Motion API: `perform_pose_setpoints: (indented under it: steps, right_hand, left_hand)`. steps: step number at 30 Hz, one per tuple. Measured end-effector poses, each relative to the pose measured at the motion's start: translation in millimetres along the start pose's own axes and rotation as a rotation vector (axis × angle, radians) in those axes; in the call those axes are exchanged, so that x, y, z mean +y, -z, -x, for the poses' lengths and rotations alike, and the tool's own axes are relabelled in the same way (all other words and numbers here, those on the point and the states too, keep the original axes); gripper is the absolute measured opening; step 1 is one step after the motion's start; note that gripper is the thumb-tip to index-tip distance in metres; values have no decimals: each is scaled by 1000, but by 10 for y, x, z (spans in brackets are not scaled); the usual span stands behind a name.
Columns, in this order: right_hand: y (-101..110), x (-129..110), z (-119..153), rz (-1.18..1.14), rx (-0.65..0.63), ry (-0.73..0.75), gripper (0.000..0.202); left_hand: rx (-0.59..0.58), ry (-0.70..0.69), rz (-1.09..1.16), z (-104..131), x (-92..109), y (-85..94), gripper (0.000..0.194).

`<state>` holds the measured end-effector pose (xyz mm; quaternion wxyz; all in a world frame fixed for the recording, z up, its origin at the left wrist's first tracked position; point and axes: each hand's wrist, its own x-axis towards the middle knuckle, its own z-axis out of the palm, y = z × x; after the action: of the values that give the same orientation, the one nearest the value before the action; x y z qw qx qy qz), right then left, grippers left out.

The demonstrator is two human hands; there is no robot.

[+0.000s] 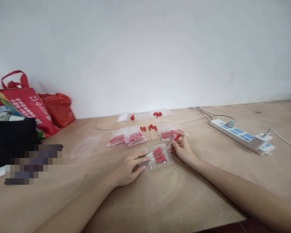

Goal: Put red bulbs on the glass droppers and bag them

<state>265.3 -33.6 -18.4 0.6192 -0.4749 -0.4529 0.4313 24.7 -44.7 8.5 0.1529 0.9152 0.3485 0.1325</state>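
Observation:
A clear zip bag (149, 165) lies flat on the table before me, with several red-bulbed droppers (160, 154) inside. Across its left part rests my left hand (132, 166), fingers stretched out and apart on the plastic. My right hand (183, 149) is closed in a pinch on one dropper (177, 137) at the bag's right end. This dropper's red bulb points up and right, while its thin tube slants down toward the bag; whether the tip is inside I cannot tell. Just beyond the bag, several loose droppers (150, 128) lie on the table.
Filled dropper bags lie at left (117, 137) and right (166, 134). Bags with small red bulbs (157, 114) lie by the wall. Flat bags (86, 145) are at left, near a red shopping bag (29, 110). A white power strip (240, 134) with cords occupies the right.

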Motion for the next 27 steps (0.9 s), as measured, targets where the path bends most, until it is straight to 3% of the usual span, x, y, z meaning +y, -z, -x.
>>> perform_pose_setpoints:
  steps: [10,17,23,27]
  right_hand:
    - [-133,-62,110,-198,-32,-223,29]
    - [-115,-41,87,-49,-254,-261,24]
    - [-49,-2,-12,144,-227,-243,22]
    - [-33,-19,-26,200,-390,-241,29]
  left_hand:
    - [7,7,-14,2,8,3,37]
    - [22,-3,-15,0,26,18,38]
    - [52,-21,-5,-2,13,12,36]
    - [44,-16,3,-4,1,1,36]
